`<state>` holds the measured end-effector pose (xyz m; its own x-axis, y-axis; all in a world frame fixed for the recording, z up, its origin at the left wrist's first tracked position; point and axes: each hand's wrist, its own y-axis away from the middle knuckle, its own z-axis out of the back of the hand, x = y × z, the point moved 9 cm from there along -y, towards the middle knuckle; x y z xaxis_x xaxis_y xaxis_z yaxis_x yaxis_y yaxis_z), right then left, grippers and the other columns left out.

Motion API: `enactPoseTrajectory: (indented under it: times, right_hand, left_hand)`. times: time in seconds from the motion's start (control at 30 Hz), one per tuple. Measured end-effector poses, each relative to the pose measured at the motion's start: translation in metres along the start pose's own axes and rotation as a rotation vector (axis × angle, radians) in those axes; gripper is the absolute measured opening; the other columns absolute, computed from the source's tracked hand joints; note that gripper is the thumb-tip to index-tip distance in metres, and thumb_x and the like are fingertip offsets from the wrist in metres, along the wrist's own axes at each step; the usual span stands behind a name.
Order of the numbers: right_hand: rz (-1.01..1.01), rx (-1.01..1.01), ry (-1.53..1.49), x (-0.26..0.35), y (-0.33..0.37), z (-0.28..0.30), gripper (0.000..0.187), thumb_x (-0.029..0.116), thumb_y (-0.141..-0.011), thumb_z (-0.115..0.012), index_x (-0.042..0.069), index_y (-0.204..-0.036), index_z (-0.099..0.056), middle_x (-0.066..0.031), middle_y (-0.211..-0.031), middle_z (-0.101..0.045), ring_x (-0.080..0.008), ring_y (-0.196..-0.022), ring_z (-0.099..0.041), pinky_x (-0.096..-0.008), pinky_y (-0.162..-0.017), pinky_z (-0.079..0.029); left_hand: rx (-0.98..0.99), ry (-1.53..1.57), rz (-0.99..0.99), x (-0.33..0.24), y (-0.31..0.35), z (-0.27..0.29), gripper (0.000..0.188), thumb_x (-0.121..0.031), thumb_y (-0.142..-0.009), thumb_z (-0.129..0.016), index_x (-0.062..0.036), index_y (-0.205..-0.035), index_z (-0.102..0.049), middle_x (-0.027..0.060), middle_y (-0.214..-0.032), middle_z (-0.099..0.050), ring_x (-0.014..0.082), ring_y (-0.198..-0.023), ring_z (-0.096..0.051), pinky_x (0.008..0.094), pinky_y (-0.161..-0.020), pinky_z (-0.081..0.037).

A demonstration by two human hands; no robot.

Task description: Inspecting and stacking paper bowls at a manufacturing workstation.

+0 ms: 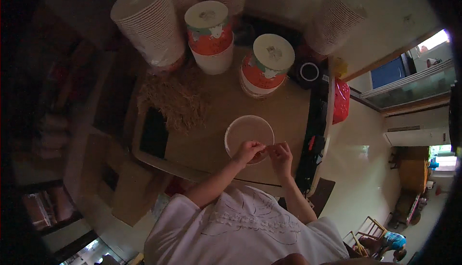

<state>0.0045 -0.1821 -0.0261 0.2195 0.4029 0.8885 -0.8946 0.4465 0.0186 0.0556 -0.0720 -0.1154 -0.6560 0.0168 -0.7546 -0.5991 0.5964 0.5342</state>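
A round white paper tub (243, 129) stands at the near middle of the tabletop (216, 142), its mouth upward. Over its near rim, my left hand (248, 153) is closed in a pinch. Just to the right, my right hand (281, 158) is also pinched, its fingertips almost meeting the left ones. Whatever lies between the fingers is too small to make out. Left of the tub, a tangled heap of brown, stringy strands (175, 99) spreads on the table.
Two orange-and-white paper tubs, one left (210, 39) and one right (267, 68), stand upside down behind. Tall stacks of white tubs (149, 24) rise at the back, another stack (335, 22) at back right. A roll of tape (309, 72) and a red basket (341, 101) are at the right edge.
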Motion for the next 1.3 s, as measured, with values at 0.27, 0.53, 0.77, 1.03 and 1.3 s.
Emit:
enactPoseTrajectory:
  times: [0.27,0.53,0.77,1.03,1.3]
  right_hand:
    - [0.142,0.003,0.132,0.015,0.005,-0.003,0.011,-0.001,-0.072,-0.057,0.005,-0.081,-0.060,-0.0091,-0.079,-0.052,-0.0207,-0.072,-0.053,-0.0279,-0.062,-0.043]
    - [0.182,0.035,0.212,0.019,0.003,-0.003,0.008,0.004,-0.072,-0.059,0.006,-0.080,-0.062,-0.0083,-0.078,-0.054,-0.0212,-0.071,-0.054,-0.0276,-0.062,-0.044]
    - [-0.007,0.118,0.018,0.004,-0.003,-0.005,0.009,0.006,-0.072,-0.061,0.005,-0.081,-0.062,-0.0083,-0.076,-0.053,-0.0181,-0.066,-0.054,-0.0270,-0.057,-0.044]
    - [-0.096,0.106,-0.086,-0.015,-0.002,-0.009,0.006,0.004,-0.073,-0.061,0.004,-0.078,-0.060,-0.0057,-0.075,-0.053,-0.0125,-0.064,-0.053,-0.0228,-0.056,-0.042]
    - [-0.043,0.105,-0.022,0.005,-0.004,-0.006,0.005,0.002,-0.072,-0.060,0.005,-0.076,-0.058,-0.0043,-0.074,-0.052,-0.0120,-0.064,-0.052,-0.0223,-0.056,-0.042]
  left_hand:
    - [0.001,-0.014,0.074,-0.001,0.006,0.001,0.016,-0.019,-0.079,-0.058,-0.0040,-0.079,-0.064,-0.0013,-0.064,-0.057,0.0045,-0.054,-0.049,0.0188,-0.047,-0.039]
    - [-0.059,-0.185,0.010,-0.013,0.011,0.005,0.010,-0.011,-0.075,-0.059,-0.0020,-0.079,-0.063,0.0008,-0.068,-0.059,0.0063,-0.060,-0.053,0.0211,-0.054,-0.043]
    - [-0.091,-0.498,-0.260,-0.040,0.019,-0.002,0.011,-0.012,-0.075,-0.059,-0.0020,-0.078,-0.063,0.0010,-0.065,-0.059,0.0064,-0.059,-0.053,0.0210,-0.053,-0.043]
    - [-0.065,-0.240,0.028,-0.019,0.016,0.007,0.016,-0.017,-0.076,-0.058,-0.0035,-0.082,-0.064,0.0028,-0.067,-0.062,0.0064,-0.060,-0.055,0.0226,-0.055,-0.045]
    - [-0.054,-0.377,-0.115,-0.033,0.017,0.002,0.014,-0.014,-0.074,-0.061,-0.0027,-0.082,-0.064,0.0028,-0.068,-0.062,0.0058,-0.060,-0.054,0.0218,-0.054,-0.044]
